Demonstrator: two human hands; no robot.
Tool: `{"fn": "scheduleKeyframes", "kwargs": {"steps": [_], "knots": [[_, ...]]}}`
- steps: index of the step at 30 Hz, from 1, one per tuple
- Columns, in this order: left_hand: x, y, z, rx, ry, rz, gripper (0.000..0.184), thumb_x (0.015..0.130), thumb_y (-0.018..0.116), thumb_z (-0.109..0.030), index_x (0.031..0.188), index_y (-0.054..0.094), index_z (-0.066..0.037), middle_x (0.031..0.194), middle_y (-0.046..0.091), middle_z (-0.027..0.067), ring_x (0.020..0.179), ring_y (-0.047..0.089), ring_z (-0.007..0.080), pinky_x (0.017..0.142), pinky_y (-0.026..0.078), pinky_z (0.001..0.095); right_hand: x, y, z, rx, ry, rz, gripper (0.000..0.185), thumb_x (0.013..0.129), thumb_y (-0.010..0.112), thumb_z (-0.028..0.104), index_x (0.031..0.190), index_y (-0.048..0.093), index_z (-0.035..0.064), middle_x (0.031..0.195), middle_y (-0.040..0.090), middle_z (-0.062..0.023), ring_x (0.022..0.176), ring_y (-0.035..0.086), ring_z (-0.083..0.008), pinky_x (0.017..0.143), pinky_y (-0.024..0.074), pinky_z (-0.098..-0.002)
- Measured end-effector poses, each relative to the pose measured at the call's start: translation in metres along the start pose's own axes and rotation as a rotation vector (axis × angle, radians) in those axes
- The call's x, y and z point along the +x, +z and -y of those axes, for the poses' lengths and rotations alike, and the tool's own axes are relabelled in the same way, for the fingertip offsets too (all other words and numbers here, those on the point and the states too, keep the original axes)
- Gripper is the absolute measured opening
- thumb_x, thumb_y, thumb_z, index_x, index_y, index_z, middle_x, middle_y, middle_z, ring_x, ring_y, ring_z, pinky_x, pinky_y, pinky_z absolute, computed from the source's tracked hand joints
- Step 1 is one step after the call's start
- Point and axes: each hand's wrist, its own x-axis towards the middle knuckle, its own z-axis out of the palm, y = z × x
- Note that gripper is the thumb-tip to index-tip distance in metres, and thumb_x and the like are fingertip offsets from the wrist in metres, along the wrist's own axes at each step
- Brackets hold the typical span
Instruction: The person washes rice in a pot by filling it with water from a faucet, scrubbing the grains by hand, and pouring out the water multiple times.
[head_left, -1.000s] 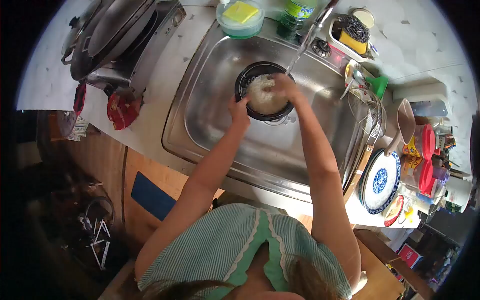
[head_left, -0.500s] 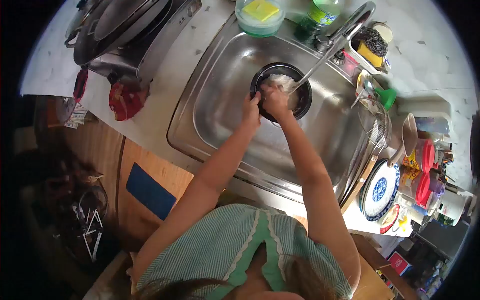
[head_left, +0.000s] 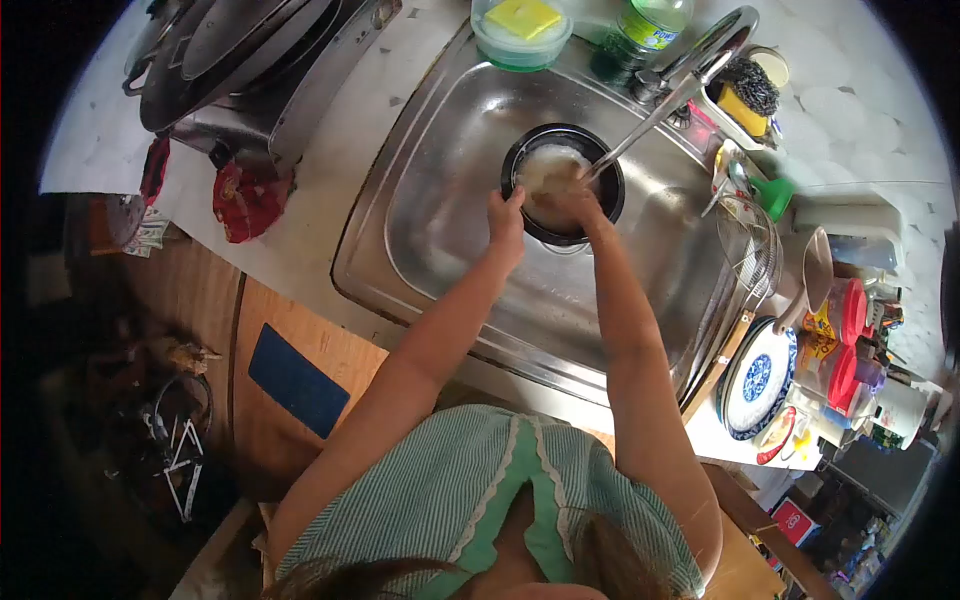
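A round black pot [head_left: 513,152] sits in the stainless steel sink [head_left: 440,200], holding cloudy, whitish liquid [head_left: 555,160]. My left hand [head_left: 507,215] grips the pot's left rim, thumb on top and the other fingers mostly hidden. Inside the pot, my right hand [head_left: 570,195] is dipped into the liquid and smeared by motion, so its fingers cannot be made out. The faucet spout [head_left: 640,130] reaches down over the pot's right side, close to my right hand.
Behind the sink stand a green tub with a yellow sponge [head_left: 522,18] and a dish soap bottle [head_left: 650,25]. A strainer [head_left: 748,245] and plates [head_left: 758,385] are on the right. Large pans [head_left: 240,80] and a red cloth [head_left: 248,200] lie left.
My right hand has shifted right within the pot, from the left part towards the spout. More cloudy liquid shows now. My left hand stays at the rim.
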Motion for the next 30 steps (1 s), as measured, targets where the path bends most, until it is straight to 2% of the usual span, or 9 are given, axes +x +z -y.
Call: {"fn": "scheduleKeyframes", "kwargs": {"steps": [3, 8, 12, 15, 18, 21, 24, 27, 30], "knots": [[-0.007, 0.004, -0.008, -0.072, -0.056, 0.005, 0.024, 0.084, 0.057, -0.018, 0.098, 0.050, 0.001, 0.092, 0.053, 0.0080, 0.082, 0.048, 0.0165, 0.075, 0.039, 0.0309, -0.009, 0.006, 0.016, 0.326, 0.053, -0.023, 0.080, 0.073, 0.058, 0.050, 0.137, 0.026, 0.0132, 0.134, 0.032, -0.0248, 0.121, 0.037, -0.0395, 0.099, 0.0327, -0.0373], [0.000, -0.001, -0.005, -0.075, -0.056, 0.032, 0.025, 0.085, 0.057, -0.020, 0.099, 0.050, 0.000, 0.091, 0.053, 0.0069, 0.084, 0.049, 0.0160, 0.077, 0.040, 0.0298, -0.030, 0.001, 0.049, 0.361, -0.096, -0.333, 0.058, 0.077, 0.055, 0.028, 0.127, 0.040, 0.0042, 0.115, 0.052, -0.0246, 0.107, 0.050, -0.0378, 0.091, 0.0405, -0.0398], [-0.001, 0.002, -0.005, -0.135, -0.044, 0.040, 0.024, 0.085, 0.057, -0.021, 0.097, 0.050, -0.002, 0.089, 0.053, 0.0059, 0.083, 0.050, 0.0152, 0.076, 0.040, 0.0289, -0.015, 0.020, 0.050, 0.196, -0.109, -0.278, 0.024, 0.080, 0.050, 0.023, 0.091, 0.065, 0.0089, 0.105, 0.059, -0.0167, 0.099, 0.056, -0.0350, 0.084, 0.0451, -0.0419], [-0.002, 0.000, -0.008, -0.037, -0.017, 0.047, 0.020, 0.085, 0.057, -0.024, 0.093, 0.048, -0.009, 0.077, 0.052, 0.0012, 0.061, 0.049, 0.0086, 0.044, 0.039, 0.0225, -0.006, 0.021, 0.034, 0.227, -0.152, -0.024, 0.023, 0.080, 0.049, 0.023, 0.094, 0.063, 0.0112, 0.102, 0.060, -0.0153, 0.098, 0.057, -0.0343, 0.083, 0.0452, -0.0426], [0.006, -0.007, -0.002, -0.036, 0.003, 0.138, 0.021, 0.085, 0.057, -0.024, 0.094, 0.048, -0.009, 0.077, 0.052, 0.0014, 0.059, 0.049, 0.0081, 0.042, 0.037, 0.0217, 0.039, 0.085, -0.013, 0.121, -0.184, -0.251, 0.025, 0.080, 0.051, 0.022, 0.102, 0.060, 0.0136, 0.112, 0.054, -0.0128, 0.104, 0.053, -0.0353, 0.083, 0.0445, -0.0480], [0.002, -0.004, -0.005, 0.025, -0.040, 0.028, 0.021, 0.083, 0.059, -0.016, 0.094, 0.049, -0.001, 0.085, 0.054, 0.0079, 0.082, 0.051, 0.0175, 0.076, 0.040, 0.0303, -0.030, 0.013, 0.037, -0.193, 0.037, -0.277, 0.027, 0.080, 0.053, 0.019, 0.107, 0.057, 0.0152, 0.124, 0.045, -0.0100, 0.110, 0.047, -0.0357, 0.082, 0.0430, -0.0539], [-0.001, -0.001, -0.005, 0.355, 0.233, -0.051, 0.025, 0.078, 0.060, -0.008, 0.098, 0.048, 0.000, 0.091, 0.053, 0.0133, 0.086, 0.053, 0.0246, 0.078, 0.041, 0.0323, -0.027, 0.026, 0.022, -0.238, 0.001, -0.318, 0.025, 0.079, 0.053, 0.015, 0.104, 0.058, 0.0150, 0.125, 0.042, -0.0095, 0.110, 0.046, -0.0361, 0.080, 0.0448, -0.0533], [-0.040, 0.013, -0.045, 1.078, 0.944, -0.316, 0.036, 0.070, 0.059, 0.001, 0.104, 0.044, 0.002, 0.102, 0.049, 0.0205, 0.092, 0.051, 0.0344, 0.081, 0.042, 0.0366, -0.040, 0.014, 0.003, -0.138, -0.179, -0.233, 0.023, 0.077, 0.052, 0.010, 0.099, 0.060, 0.0116, 0.115, 0.051, -0.0138, 0.102, 0.053, -0.0347, 0.081, 0.0467, -0.0467], [-0.020, 0.025, -0.035, 1.140, 1.011, 0.144, 0.048, 0.066, 0.057, 0.005, 0.111, 0.040, 0.003, 0.111, 0.043, 0.0255, 0.101, 0.046, 0.0409, 0.085, 0.042, 0.0409, -0.056, -0.005, -0.014, -0.051, -0.208, -0.212, 0.024, 0.075, 0.052, 0.008, 0.097, 0.063, 0.0085, 0.101, 0.059, -0.0171, 0.095, 0.057, -0.0308, 0.082, 0.0464, -0.0392]]}}
